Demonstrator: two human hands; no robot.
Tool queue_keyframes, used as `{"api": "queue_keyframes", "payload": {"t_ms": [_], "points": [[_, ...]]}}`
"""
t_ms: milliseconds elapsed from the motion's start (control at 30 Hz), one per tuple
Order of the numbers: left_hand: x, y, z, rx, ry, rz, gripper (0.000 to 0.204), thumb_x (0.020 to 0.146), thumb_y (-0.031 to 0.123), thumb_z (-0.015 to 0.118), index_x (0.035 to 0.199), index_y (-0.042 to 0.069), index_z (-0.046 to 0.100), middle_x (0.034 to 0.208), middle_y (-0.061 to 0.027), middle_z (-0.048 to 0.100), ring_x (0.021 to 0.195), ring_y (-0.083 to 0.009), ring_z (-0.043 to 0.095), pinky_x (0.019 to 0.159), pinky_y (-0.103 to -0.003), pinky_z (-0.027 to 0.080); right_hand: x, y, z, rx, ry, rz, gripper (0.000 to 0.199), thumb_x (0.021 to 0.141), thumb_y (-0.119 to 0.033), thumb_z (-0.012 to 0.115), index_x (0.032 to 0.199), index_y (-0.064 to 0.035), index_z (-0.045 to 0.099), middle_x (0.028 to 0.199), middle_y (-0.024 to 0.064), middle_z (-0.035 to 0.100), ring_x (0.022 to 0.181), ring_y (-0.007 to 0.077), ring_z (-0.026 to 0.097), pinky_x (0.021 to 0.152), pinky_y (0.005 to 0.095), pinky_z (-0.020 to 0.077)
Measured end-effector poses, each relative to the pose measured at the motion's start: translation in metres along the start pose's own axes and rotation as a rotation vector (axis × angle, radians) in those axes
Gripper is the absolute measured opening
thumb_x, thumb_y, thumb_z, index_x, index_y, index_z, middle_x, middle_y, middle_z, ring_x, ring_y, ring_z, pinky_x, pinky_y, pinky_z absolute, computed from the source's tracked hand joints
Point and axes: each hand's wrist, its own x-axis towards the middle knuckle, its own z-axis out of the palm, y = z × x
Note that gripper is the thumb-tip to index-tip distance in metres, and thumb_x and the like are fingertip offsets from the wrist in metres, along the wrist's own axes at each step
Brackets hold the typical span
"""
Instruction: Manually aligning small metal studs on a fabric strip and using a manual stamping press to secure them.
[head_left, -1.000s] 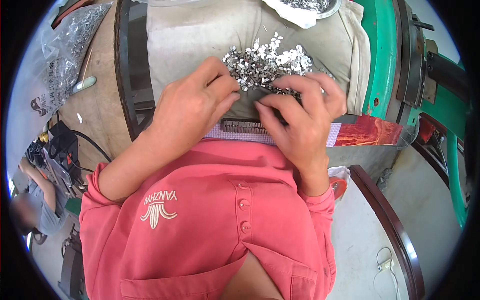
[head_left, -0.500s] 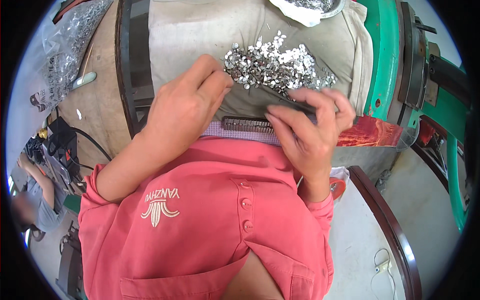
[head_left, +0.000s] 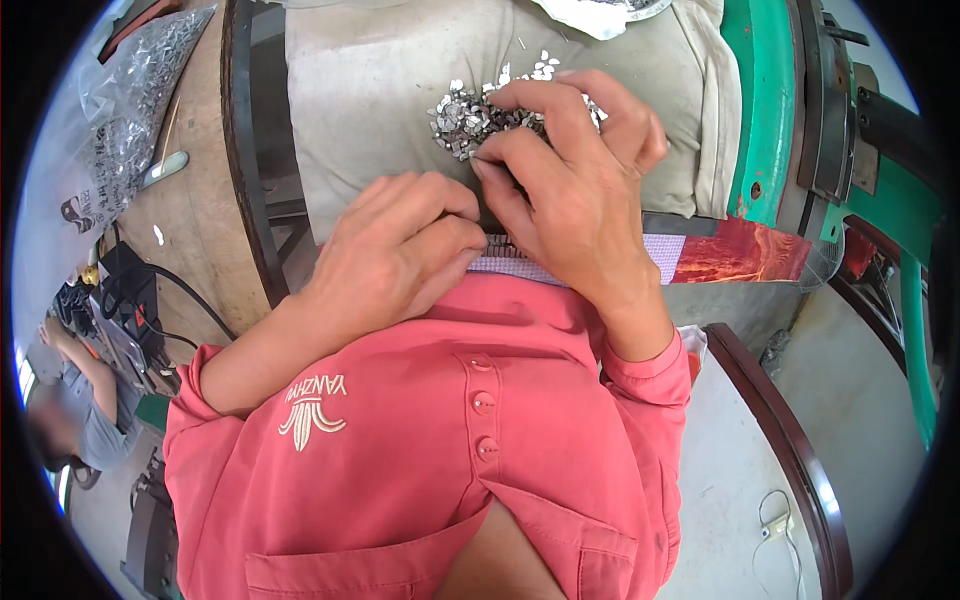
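Note:
A pile of small flat silvery metal pieces (head_left: pixel 466 122) lies on the grey-green cloth. My right hand (head_left: pixel 590 175) reaches over it from the right, hiding much of it. Its thumb and index fingertips meet at the pile's near left edge, while the other fingers spread over the pieces. Whatever they pinch is too small to make out. A dark slotted strip (head_left: pixel 508 250) lies in front of me, partly behind both hands. At its left end, my left hand (head_left: pixel 400 245) has its fingers curled and pressed together; anything between them is hidden.
Beyond the pile, a bowl (head_left: pixel 650 12) with white lining stands at the cloth's far edge. Green machine framework (head_left: pixel 765 120) rises at right. To the left, a clear bag of metal parts (head_left: pixel 135 110) rests on a wooden board (head_left: pixel 205 190). Another person (head_left: pixel 95 400) sits at far left.
My right hand has moved left and away from me, from the strip onto the pile. My left hand has come from the pile's left edge down to the strip's left end.

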Motion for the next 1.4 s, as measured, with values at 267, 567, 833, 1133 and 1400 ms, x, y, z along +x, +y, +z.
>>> {"api": "queue_keyframes", "payload": {"t_ms": [267, 567, 833, 1133, 1400], "points": [[0.000, -0.004, 0.010, 0.041, 0.000, 0.028, 0.022, 0.071, 0.005, 0.080, 0.088, 0.008, 0.066, 0.098, -0.0042, 0.063, 0.086, -0.0253, 0.060, 0.074, -0.038, 0.046, -0.040, -0.005, -0.045, 0.134, -0.049, 0.201, 0.019, 0.062, -0.014, 0.082, 0.077, -0.0174, 0.070, 0.111, -0.0023, 0.066, 0.116, 0.0315, 0.047, 0.099, 0.0412, 0.0319], [-0.006, -0.006, 0.006, -0.009, -0.007, 0.011, 0.025, 0.073, 0.012, 0.077, 0.094, 0.007, 0.064, 0.102, -0.0061, 0.059, 0.091, -0.0277, 0.058, 0.080, -0.039, 0.047, -0.051, -0.029, -0.034, 0.060, -0.094, 0.184, 0.014, 0.067, -0.022, 0.080, 0.080, -0.0207, 0.075, 0.112, -0.0053, 0.065, 0.115, 0.0260, 0.049, 0.097, 0.0404, 0.0294], [-0.010, -0.007, -0.002, -0.069, 0.012, -0.063, 0.035, 0.073, 0.006, 0.082, 0.102, 0.004, 0.063, 0.108, -0.0118, 0.061, 0.096, -0.0298, 0.061, 0.078, -0.037, 0.051, -0.009, -0.007, -0.018, -0.010, -0.051, 0.087, 0.019, 0.070, -0.016, 0.083, 0.087, -0.0202, 0.077, 0.109, -0.0053, 0.067, 0.114, 0.0266, 0.050, 0.098, 0.0385, 0.0291], [0.001, -0.016, -0.013, -0.013, 0.116, -0.125, 0.028, 0.079, -0.004, 0.073, 0.104, 0.003, 0.063, 0.108, -0.0121, 0.060, 0.092, -0.0290, 0.062, 0.075, -0.036, 0.051, -0.021, 0.002, -0.041, 0.033, -0.090, 0.178, 0.016, 0.067, -0.015, 0.083, 0.079, -0.0185, 0.073, 0.114, -0.0023, 0.065, 0.115, 0.0290, 0.049, 0.098, 0.0423, 0.0286], [0.017, -0.014, -0.008, 0.102, 0.093, -0.123, 0.019, 0.079, -0.003, 0.073, 0.096, 0.001, 0.064, 0.101, -0.0108, 0.058, 0.085, -0.0293, 0.061, 0.072, -0.037, 0.050, -0.020, -0.010, -0.023, 0.048, -0.056, 0.199, 0.017, 0.069, -0.015, 0.082, 0.083, -0.0187, 0.074, 0.110, -0.0031, 0.064, 0.113, 0.0266, 0.050, 0.097, 0.0411, 0.0281]]}}
